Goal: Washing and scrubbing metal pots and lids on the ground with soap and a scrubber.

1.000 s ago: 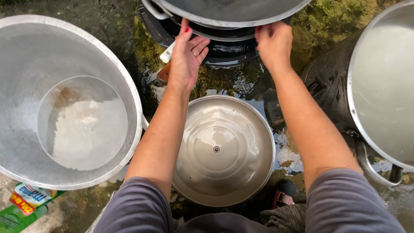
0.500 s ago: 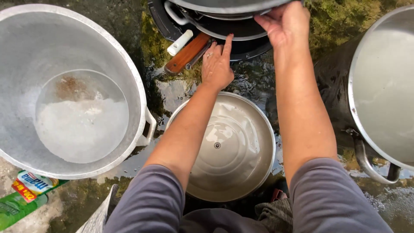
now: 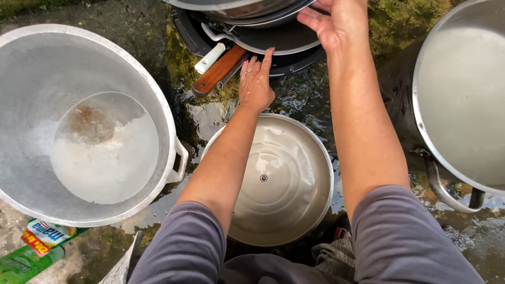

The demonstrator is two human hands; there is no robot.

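My left hand [image 3: 256,80] reaches forward with fingers together, touching the rim of a dark pan [image 3: 284,44] in a stack of cookware at the top. My right hand [image 3: 336,23] grips the edge of a grey metal pot [image 3: 236,6] lying on top of that stack. A wooden handle [image 3: 218,71] and a white handle [image 3: 209,58] stick out from the stack, just left of my left hand. An upturned round metal lid [image 3: 286,179] lies on the wet ground between my forearms.
A large aluminium pot [image 3: 31,68] with a little cloudy water stands at the left. Another big metal pot [image 3: 463,94] of water stands at the right. A green packet [image 3: 31,247] lies at the lower left. The ground is wet and mossy.
The view has shifted down, so the stack sits higher in frame. My left hand has moved right onto the dark pan's rim. My right hand keeps its hold on the top pot.
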